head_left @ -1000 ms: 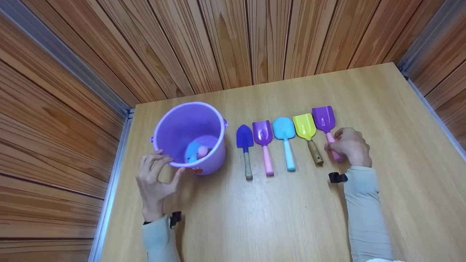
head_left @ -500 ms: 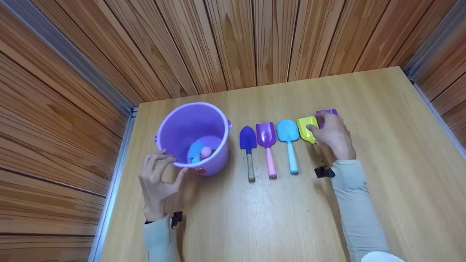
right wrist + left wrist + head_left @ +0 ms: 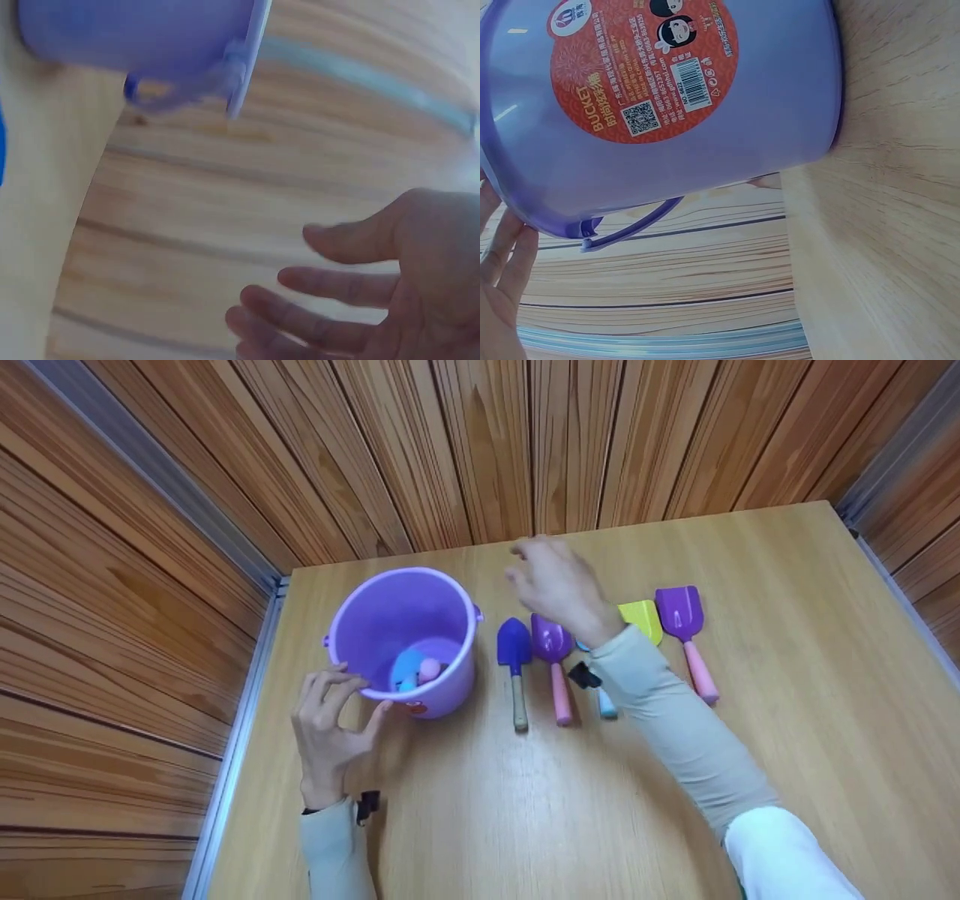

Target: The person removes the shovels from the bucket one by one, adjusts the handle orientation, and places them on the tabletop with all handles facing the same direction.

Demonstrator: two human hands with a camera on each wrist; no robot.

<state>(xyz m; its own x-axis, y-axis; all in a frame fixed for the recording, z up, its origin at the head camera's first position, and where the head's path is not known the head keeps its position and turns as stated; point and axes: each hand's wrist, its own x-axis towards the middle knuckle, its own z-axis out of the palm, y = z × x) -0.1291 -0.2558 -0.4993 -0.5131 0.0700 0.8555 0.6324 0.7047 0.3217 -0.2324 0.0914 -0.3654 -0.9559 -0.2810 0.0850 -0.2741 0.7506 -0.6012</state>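
Note:
A purple bucket (image 3: 452,682) with a red printed label (image 3: 645,75) stands at the left of the table. My left hand (image 3: 326,727) holds its near-left rim, fingertips over the edge and thumb at the outside. My right hand (image 3: 559,581) is raised above the far end of a row of toy shovels, fingers spread loosely and nothing in them. From left to right lie a dark blue trowel (image 3: 514,641), a purple shovel (image 3: 551,641) with a pink handle, a light blue shovel (image 3: 607,705), a yellow shovel (image 3: 642,619) and another purple shovel (image 3: 679,611). My right arm hides parts of the middle ones.
Inside the bucket lie a blue rounded piece (image 3: 406,667) and a small pink round piece (image 3: 429,669). The bucket's handle (image 3: 641,225) hangs at its far side. Wood-plank walls (image 3: 450,450) rise behind and beside the wooden table (image 3: 480,825).
My right hand has moved left from the rightmost purple shovel, across the yellow one, to above the row near the bucket. The left hand stays at the rim.

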